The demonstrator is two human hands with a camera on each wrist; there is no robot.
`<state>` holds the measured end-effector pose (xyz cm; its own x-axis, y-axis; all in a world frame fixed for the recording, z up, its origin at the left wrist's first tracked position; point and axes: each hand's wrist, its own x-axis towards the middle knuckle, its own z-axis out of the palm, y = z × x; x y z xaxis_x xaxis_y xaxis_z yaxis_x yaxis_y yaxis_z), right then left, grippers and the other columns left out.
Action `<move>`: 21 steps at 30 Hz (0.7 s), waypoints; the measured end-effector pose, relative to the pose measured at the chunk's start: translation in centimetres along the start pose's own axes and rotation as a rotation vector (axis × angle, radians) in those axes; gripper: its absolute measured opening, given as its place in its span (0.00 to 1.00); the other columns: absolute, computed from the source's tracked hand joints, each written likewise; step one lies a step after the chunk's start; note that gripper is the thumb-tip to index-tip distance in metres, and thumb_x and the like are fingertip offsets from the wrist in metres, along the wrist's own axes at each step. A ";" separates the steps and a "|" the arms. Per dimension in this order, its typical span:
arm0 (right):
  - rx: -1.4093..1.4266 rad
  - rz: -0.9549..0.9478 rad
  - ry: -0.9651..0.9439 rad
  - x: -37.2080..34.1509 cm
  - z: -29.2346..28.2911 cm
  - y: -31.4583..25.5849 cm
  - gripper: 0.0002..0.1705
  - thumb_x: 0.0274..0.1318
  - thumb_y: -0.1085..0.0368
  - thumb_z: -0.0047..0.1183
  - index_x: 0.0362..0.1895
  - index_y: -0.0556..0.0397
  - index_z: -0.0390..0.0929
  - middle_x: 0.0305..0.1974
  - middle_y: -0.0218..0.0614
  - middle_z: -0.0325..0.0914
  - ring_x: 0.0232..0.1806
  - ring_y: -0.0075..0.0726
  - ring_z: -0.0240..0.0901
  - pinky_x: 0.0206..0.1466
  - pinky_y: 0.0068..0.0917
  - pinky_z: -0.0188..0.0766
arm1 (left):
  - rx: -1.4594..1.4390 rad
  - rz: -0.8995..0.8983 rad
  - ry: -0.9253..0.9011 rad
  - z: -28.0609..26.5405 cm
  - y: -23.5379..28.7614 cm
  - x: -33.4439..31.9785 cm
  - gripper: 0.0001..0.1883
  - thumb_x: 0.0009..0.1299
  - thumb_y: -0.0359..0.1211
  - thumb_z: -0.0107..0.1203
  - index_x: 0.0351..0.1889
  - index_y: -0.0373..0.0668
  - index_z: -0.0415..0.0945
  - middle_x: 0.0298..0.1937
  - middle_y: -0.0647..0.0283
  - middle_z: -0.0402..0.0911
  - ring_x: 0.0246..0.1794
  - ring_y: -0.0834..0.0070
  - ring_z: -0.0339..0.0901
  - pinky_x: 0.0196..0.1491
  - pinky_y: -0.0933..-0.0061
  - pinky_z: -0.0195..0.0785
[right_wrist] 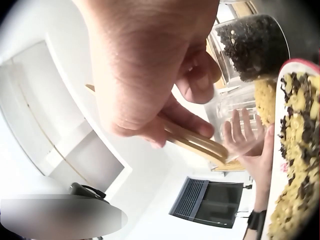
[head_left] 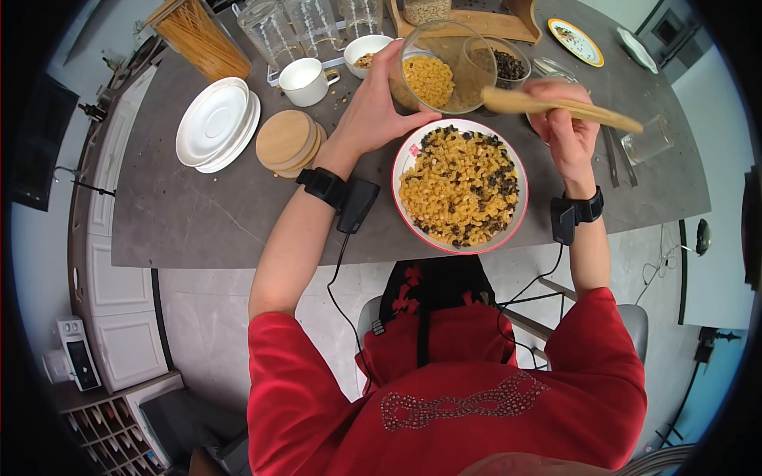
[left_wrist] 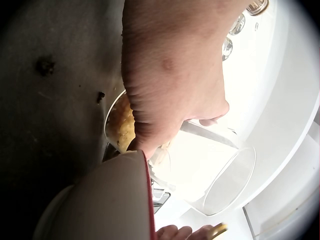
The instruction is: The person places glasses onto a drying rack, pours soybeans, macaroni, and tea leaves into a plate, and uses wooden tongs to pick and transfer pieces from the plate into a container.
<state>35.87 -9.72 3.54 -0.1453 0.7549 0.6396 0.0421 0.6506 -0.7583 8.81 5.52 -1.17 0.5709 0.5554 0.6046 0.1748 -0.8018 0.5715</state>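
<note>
My left hand (head_left: 379, 107) wraps the side of a clear glass jar (head_left: 475, 63) with yellow macaroni at its bottom; its thumb lies close by the bowl's rim. In the right wrist view, the left fingers (right_wrist: 242, 127) spread along the glass. My right hand (head_left: 565, 127) grips wooden tongs (head_left: 587, 109) above the table, to the right of the jar. The right wrist view shows the two tong arms close together. Below both hands, a white bowl (head_left: 402, 170) with a red rim holds macaroni mixed with dark dried pieces.
A glass bowl of dark pieces (head_left: 512, 65) stands behind the jar. To the left are a white cup (head_left: 304, 83), wooden coasters (head_left: 284, 140), stacked white plates (head_left: 210, 123) and a spaghetti container (head_left: 198, 40). Metal tongs (head_left: 617, 159) and a drinking glass (head_left: 649, 143) lie at right.
</note>
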 end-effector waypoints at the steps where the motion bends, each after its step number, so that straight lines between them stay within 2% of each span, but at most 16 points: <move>1: -0.084 -0.059 0.063 0.3 0.4 0.3 0.16 0.75 0.61 0.55 0.58 0.57 0.81 0.51 0.39 0.84 0.31 0.18 0.68 0.30 0.17 0.63 | 0.003 -0.001 0.003 0.0 0.0 0.0 0.63 0.55 0.48 0.82 0.80 0.40 0.47 0.77 0.43 0.62 0.77 0.47 0.65 0.76 0.52 0.63; 2: -0.170 -0.118 0.128 0.6 0.9 0.5 0.18 0.75 0.60 0.55 0.61 0.56 0.80 0.53 0.39 0.84 0.29 0.16 0.66 0.28 0.15 0.60 | -0.014 -0.006 -0.002 0.0 -0.1 0.0 0.63 0.55 0.48 0.82 0.80 0.39 0.47 0.78 0.43 0.62 0.77 0.47 0.65 0.76 0.52 0.63; 4: -0.276 -0.147 0.085 1.2 1.3 0.2 0.20 0.76 0.59 0.55 0.65 0.55 0.79 0.55 0.39 0.83 0.26 0.14 0.63 0.26 0.15 0.59 | -0.035 -0.007 -0.008 0.0 0.0 0.0 0.63 0.55 0.48 0.82 0.80 0.39 0.48 0.78 0.43 0.61 0.77 0.47 0.65 0.76 0.52 0.63; 6: -0.219 0.003 0.149 1.0 1.5 -0.3 0.21 0.76 0.59 0.55 0.65 0.55 0.79 0.51 0.36 0.84 0.24 0.14 0.61 0.26 0.15 0.57 | -0.029 -0.022 -0.009 0.0 0.1 0.0 0.63 0.55 0.47 0.82 0.79 0.39 0.48 0.78 0.43 0.61 0.77 0.47 0.64 0.77 0.52 0.62; 7: -0.149 0.042 0.173 0.6 1.0 0.0 0.19 0.75 0.59 0.55 0.61 0.56 0.81 0.45 0.33 0.84 0.24 0.14 0.61 0.26 0.16 0.55 | -0.030 -0.023 -0.006 0.0 0.2 0.0 0.63 0.55 0.47 0.82 0.79 0.39 0.48 0.78 0.43 0.61 0.77 0.47 0.64 0.77 0.52 0.62; 10: -0.022 0.039 0.104 0.2 -0.2 0.1 0.17 0.75 0.59 0.55 0.58 0.56 0.82 0.41 0.30 0.83 0.22 0.13 0.58 0.25 0.16 0.53 | 0.001 -0.034 -0.006 -0.1 0.4 -0.1 0.63 0.55 0.47 0.82 0.79 0.39 0.48 0.78 0.43 0.61 0.78 0.48 0.64 0.77 0.53 0.62; 11: -0.035 0.062 0.062 0.1 -0.6 -0.3 0.15 0.74 0.60 0.55 0.53 0.58 0.83 0.41 0.32 0.83 0.26 0.18 0.66 0.28 0.20 0.60 | -0.002 -0.035 -0.003 -0.1 0.4 -0.1 0.63 0.55 0.47 0.82 0.79 0.39 0.48 0.78 0.43 0.62 0.78 0.48 0.64 0.77 0.53 0.62; 12: -0.036 0.061 0.063 0.2 -0.6 -0.3 0.15 0.74 0.60 0.55 0.53 0.58 0.83 0.41 0.32 0.83 0.26 0.18 0.66 0.28 0.20 0.60 | -0.005 -0.034 0.000 0.0 0.4 -0.1 0.63 0.55 0.47 0.82 0.79 0.39 0.48 0.78 0.43 0.62 0.77 0.49 0.65 0.77 0.53 0.62; 14: -0.461 -0.053 -0.173 1.0 -0.1 -0.6 0.13 0.72 0.61 0.57 0.49 0.59 0.83 0.40 0.35 0.82 0.33 0.27 0.74 0.34 0.25 0.68 | -0.008 -0.033 -0.003 0.0 0.4 0.0 0.63 0.55 0.47 0.82 0.79 0.39 0.48 0.78 0.43 0.62 0.77 0.49 0.65 0.77 0.53 0.62; 15: -0.532 0.105 -0.201 0.9 0.5 -1.5 0.11 0.70 0.62 0.59 0.46 0.58 0.83 0.40 0.36 0.82 0.40 0.33 0.79 0.41 0.29 0.73 | -0.007 -0.034 -0.006 -0.1 0.4 0.0 0.63 0.55 0.47 0.82 0.79 0.39 0.48 0.78 0.43 0.62 0.78 0.49 0.65 0.77 0.53 0.62; 18: -0.578 0.180 -0.307 1.0 0.7 -1.0 0.10 0.69 0.62 0.59 0.45 0.55 0.83 0.40 0.34 0.82 0.39 0.34 0.79 0.42 0.29 0.73 | -0.030 -0.049 -0.007 0.0 0.5 0.1 0.63 0.55 0.47 0.82 0.79 0.39 0.48 0.78 0.43 0.62 0.77 0.49 0.65 0.76 0.53 0.63; 21: -0.553 0.145 -0.363 1.3 0.8 -1.0 0.10 0.68 0.62 0.60 0.46 0.55 0.83 0.41 0.36 0.82 0.39 0.39 0.80 0.43 0.33 0.74 | -0.037 -0.033 -0.005 0.1 0.3 0.2 0.63 0.54 0.47 0.82 0.80 0.39 0.48 0.77 0.43 0.62 0.77 0.49 0.65 0.76 0.53 0.63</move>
<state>34.83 -9.45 5.01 -0.4186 0.8246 0.3805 0.5716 0.5648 -0.5951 9.06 5.36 -0.94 0.5693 0.5804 0.5823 0.1641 -0.7742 0.6113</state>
